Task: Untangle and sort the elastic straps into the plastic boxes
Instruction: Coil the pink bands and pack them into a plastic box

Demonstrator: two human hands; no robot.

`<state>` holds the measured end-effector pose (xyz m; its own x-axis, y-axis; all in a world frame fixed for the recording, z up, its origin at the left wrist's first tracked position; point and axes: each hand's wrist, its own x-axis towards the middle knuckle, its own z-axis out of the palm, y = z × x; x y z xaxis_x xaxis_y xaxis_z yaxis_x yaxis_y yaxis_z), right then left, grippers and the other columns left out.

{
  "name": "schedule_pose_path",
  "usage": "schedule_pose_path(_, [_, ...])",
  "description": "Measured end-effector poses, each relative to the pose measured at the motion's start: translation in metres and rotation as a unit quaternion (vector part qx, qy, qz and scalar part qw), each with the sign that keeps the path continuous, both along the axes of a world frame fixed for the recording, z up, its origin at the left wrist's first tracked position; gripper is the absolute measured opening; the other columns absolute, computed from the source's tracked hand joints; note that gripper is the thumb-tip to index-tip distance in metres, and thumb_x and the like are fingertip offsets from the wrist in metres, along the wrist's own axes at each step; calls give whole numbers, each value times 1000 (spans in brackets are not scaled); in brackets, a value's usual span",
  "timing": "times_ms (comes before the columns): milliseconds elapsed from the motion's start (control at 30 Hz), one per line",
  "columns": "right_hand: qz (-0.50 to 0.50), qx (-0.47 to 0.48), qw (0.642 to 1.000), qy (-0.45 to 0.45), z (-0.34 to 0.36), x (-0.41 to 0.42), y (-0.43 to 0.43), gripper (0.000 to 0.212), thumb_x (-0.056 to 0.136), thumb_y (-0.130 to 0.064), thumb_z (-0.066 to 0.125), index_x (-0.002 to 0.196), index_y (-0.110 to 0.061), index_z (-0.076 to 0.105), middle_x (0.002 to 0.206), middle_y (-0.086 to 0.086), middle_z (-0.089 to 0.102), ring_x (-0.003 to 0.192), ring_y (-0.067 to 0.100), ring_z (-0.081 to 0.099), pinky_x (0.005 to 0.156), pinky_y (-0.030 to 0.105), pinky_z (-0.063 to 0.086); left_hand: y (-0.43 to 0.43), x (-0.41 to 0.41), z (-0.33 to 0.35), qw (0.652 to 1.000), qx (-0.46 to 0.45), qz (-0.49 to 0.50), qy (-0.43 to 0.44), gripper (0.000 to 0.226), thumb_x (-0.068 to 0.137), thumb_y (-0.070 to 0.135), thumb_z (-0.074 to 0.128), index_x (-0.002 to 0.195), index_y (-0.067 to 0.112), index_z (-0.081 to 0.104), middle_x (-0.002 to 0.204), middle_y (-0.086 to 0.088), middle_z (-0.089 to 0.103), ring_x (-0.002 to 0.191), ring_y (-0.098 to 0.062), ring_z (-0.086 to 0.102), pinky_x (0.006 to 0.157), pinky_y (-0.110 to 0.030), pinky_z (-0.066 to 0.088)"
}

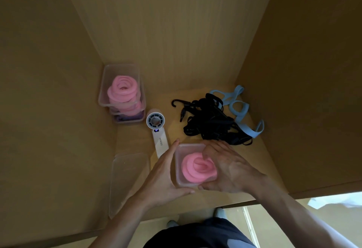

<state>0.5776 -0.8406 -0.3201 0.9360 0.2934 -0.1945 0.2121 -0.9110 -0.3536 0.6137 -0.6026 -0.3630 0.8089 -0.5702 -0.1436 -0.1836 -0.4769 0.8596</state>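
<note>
A clear plastic box (179,179) stands near the front of the wooden shelf with a coiled pink strap (193,171) inside. My left hand (163,177) lies against the box's left side, fingers straight, thumb under its near corner. My right hand (227,166) covers the right side, fingers curled over the rim and touching the pink coil. Behind the box lies a tangle of black straps (211,122) with hooks, and light blue straps (238,108) lie to its right. A stack of clear boxes (121,93) at the back left holds more pink coils.
A white handheld fan (157,130) lies between the stack and the front box. A clear lid (127,179) rests at the front left. Wooden walls close in the left, back and right. The shelf's front edge runs just below my wrists.
</note>
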Motion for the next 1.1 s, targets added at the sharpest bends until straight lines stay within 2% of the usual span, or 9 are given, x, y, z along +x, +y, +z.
schedule_pose_path(100, [-1, 5, 1000, -2, 5, 1, 0, 75, 64, -74, 72, 117, -31, 41, 151, -9, 31, 139, 8, 23, 120, 23, 12, -3, 0, 4, 999, -29, 20, 18, 136, 57, 45, 96, 157, 42, 4, 155, 28, 29, 143, 11, 24, 115, -23, 29])
schedule_pose_path(267, [-9, 18, 1000, -6, 15, 4, -1, 72, 66, -73, 72, 116, -32, 40, 143, -10, 38, 134, 6, 28, 116, 19, 15, -5, -2, 11, 997, -54, 44, 20, 128, 60, 47, 93, 156, 44, 8, 149, 35, 33, 139, 12, 30, 109, -14, 31])
schedule_pose_path(467, [-15, 30, 999, -12, 24, 5, 0, 68, 68, -68, 75, 115, -34, 40, 144, -15, 36, 135, 0, 22, 113, 15, 11, -5, -2, 12, 997, -63, 37, 31, 132, 61, 46, 93, 156, 44, 2, 150, 34, 32, 140, 13, 28, 113, -22, 32])
schedule_pose_path(567, [-15, 30, 999, -14, 31, 5, 0, 67, 69, -65, 76, 116, -34, 41, 149, -15, 33, 138, -1, 18, 111, 13, 9, -4, -3, 16, 997, -64, 40, 25, 136, 57, 47, 95, 154, 51, 0, 156, 27, 26, 144, 7, 24, 119, -34, 32])
schedule_pose_path(600, [-13, 29, 999, -13, 33, 5, -1, 67, 69, -65, 77, 117, -33, 41, 152, -15, 31, 139, -1, 16, 110, 12, 7, -6, -2, 19, 997, -68, 36, 19, 132, 56, 46, 96, 152, 54, 6, 155, 25, 29, 144, 4, 27, 118, -35, 33])
schedule_pose_path(700, [-3, 24, 1000, -15, 40, 4, -1, 69, 69, -67, 75, 119, -33, 42, 152, -17, 28, 138, -4, 12, 105, 5, -1, -11, 0, 29, 994, -100, 36, 4, 100, 60, 36, 95, 136, 63, 35, 139, 28, 50, 132, 3, 46, 106, -17, 40])
schedule_pose_path(867, [3, 36, 999, -41, 51, 9, 0, 70, 67, -71, 73, 118, -31, 44, 143, -13, 39, 136, 0, 21, 110, 15, 13, -10, 8, 29, 990, -124, 68, 29, 105, 56, 48, 95, 145, 36, 42, 143, 18, 53, 134, -5, 47, 115, -42, 37])
schedule_pose_path(933, [3, 36, 998, -51, 57, 12, 1, 72, 66, -71, 72, 119, -31, 45, 140, -14, 41, 135, 1, 25, 109, 16, 16, -9, 10, 31, 989, -124, 77, 30, 106, 57, 42, 96, 147, 34, 41, 144, 16, 53, 134, -7, 49, 113, -40, 39])
schedule_pose_path(1100, [11, 45, 996, -80, 72, 20, 2, 74, 66, -68, 75, 122, -29, 46, 132, -16, 43, 127, 0, 28, 100, 3, 13, -7, 12, 46, 983, -150, 105, 24, 108, 55, 34, 96, 147, 33, 40, 143, 22, 53, 131, -3, 50, 104, -17, 41])
